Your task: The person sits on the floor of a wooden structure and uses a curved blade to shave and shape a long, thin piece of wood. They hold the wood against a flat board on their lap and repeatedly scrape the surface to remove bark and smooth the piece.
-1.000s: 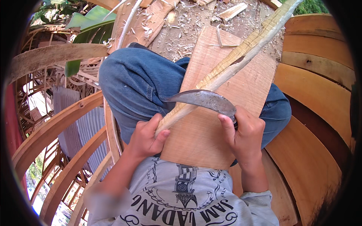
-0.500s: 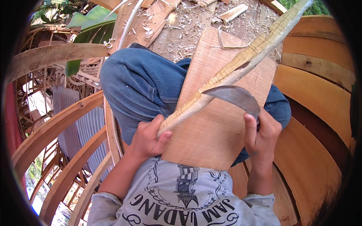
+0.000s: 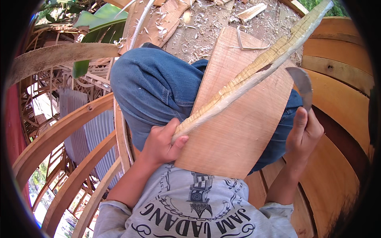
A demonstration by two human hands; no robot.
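Observation:
My left hand [image 3: 164, 141] is closed round the near end of a long, rough-carved strip of pale wood [image 3: 242, 85]. The strip slants away to the upper right, over a flat wooden board [image 3: 234, 135] that lies across my lap. At the right, my right hand [image 3: 303, 133] grips a sickle-like curved knife [image 3: 302, 85] with its thumb along the base of the blade. The blade points up and curves to the left, apart from the strip. Its handle is hidden in my fist.
Curved wooden planks [image 3: 337, 99] rise on the right. On the left stand bent wooden ribs [image 3: 63, 127], with corrugated metal sheets [image 3: 99, 131] beyond. Wood shavings [image 3: 198, 39] and offcuts litter the floor ahead. A green leaf [image 3: 101, 23] hangs at the upper left.
My right hand has swung the knife away to the right, and its blade has left the strip. My left hand still holds the strip in nearly the same place.

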